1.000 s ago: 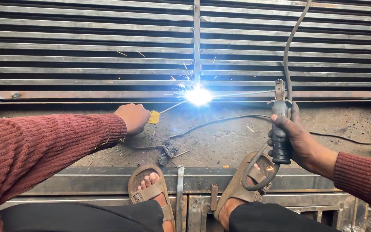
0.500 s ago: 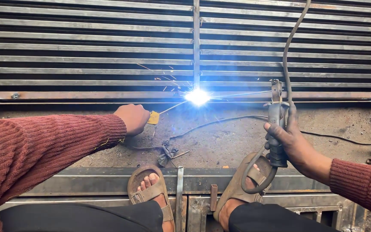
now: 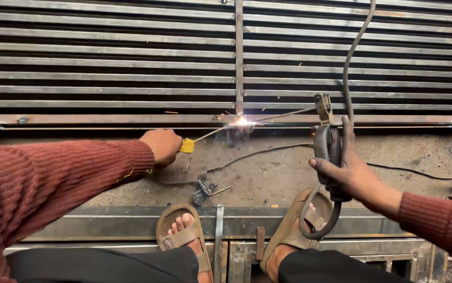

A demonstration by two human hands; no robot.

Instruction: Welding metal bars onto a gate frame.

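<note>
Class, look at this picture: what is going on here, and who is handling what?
A person in a red-brown sweater is welding a slatted metal gate lying on the ground. The right hand grips a welding holder, whose rod reaches a small glowing spot on the frame. The left hand holds a yellow-handled tool toward that same spot. Both sandalled feet rest on a steel frame nearby.

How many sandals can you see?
2. One sandal is on the foot at bottom centre, resting on the metal frame. The other sandal is on the foot to its right, just below the right hand holding the electrode holder.
</note>
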